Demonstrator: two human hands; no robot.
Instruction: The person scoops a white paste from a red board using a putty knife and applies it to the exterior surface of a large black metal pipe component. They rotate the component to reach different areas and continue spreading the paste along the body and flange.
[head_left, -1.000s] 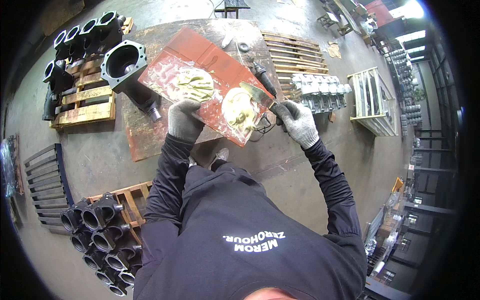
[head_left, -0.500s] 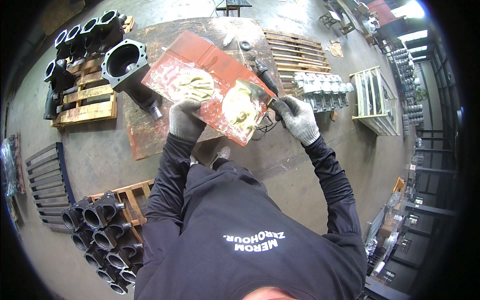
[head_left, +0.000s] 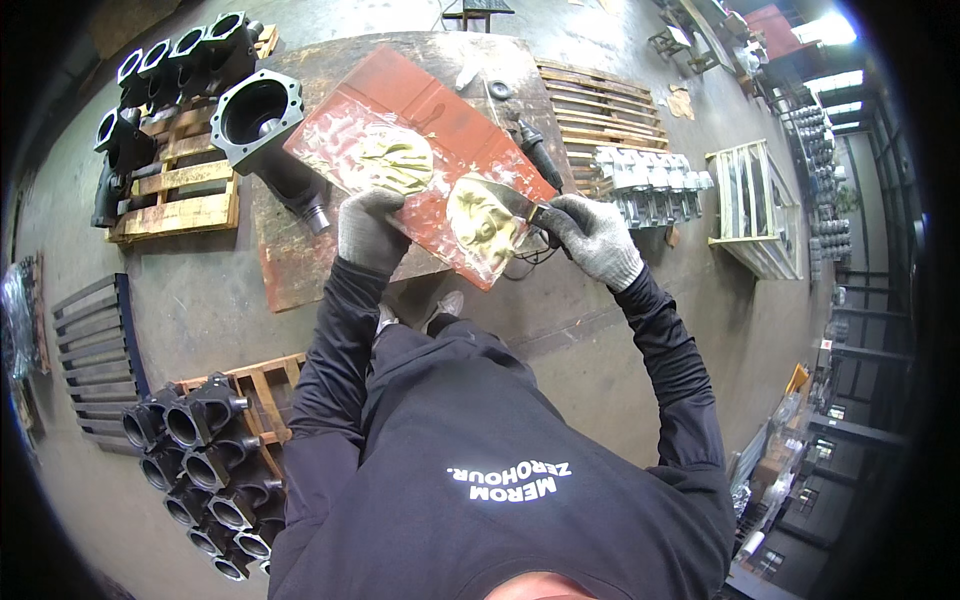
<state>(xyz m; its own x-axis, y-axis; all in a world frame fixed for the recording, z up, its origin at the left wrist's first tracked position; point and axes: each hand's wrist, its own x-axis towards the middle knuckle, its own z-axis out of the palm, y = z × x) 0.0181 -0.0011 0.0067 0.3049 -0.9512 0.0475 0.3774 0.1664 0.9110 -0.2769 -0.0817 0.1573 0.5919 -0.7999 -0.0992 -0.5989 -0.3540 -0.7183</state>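
My left hand (head_left: 370,232), in a grey knit glove, is closed on the near left edge of a red board (head_left: 385,82) smeared with pale filler. My gloved right hand (head_left: 597,242) grips the dark handle of a putty knife (head_left: 519,203). The knife's blade lies against a mound of pale yellow putty (head_left: 480,225) at the board's right end. Toward the board's left part sits another heap of putty (head_left: 398,160), with folded ridges on top. Fingers of my left hand under the board are hidden.
Beneath the board is a worn work table (head_left: 280,240). A large black flanged casting (head_left: 262,125) stands left of the board, and a dark hand-held power tool (head_left: 540,158) lies to its right. Black castings (head_left: 205,420) sit on a pallet at lower left. Silver castings (head_left: 650,185) stand right.
The putty knife's blade has shifted slightly over the right putty mound, and that putty's surface looks reshaped. My left hand keeps its hold on the board. The surroundings have shifted slightly in view.
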